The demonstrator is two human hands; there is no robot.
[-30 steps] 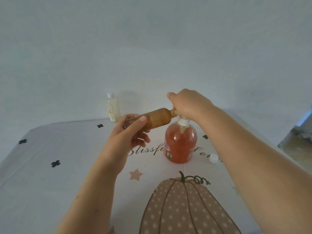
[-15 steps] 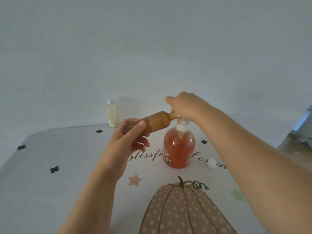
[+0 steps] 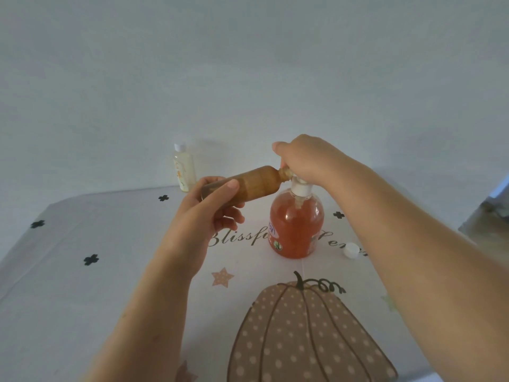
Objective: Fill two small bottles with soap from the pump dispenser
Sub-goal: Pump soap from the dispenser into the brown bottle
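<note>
The round pump dispenser (image 3: 296, 230), clear with orange soap inside, stands on the table's middle. My right hand (image 3: 305, 159) covers and presses its white pump head, hiding the nozzle. My left hand (image 3: 209, 208) holds a small brown bottle (image 3: 253, 184) nearly on its side, its open neck tucked under my right hand at the pump. A second small bottle (image 3: 183, 168), pale yellow with a white cap, stands upright at the table's far edge near the wall.
A loose white cap (image 3: 350, 250) lies on the tablecloth (image 3: 82, 285) right of the dispenser. The cloth shows a pumpkin print, lettering and black crosses. A plain wall rises behind the table. The table's right edge drops off near my right forearm.
The view has tilted slightly, so everything sits a little lower in frame. Both hands keep their hold; my right hand stays on the pump head with the brown bottle at the nozzle.
</note>
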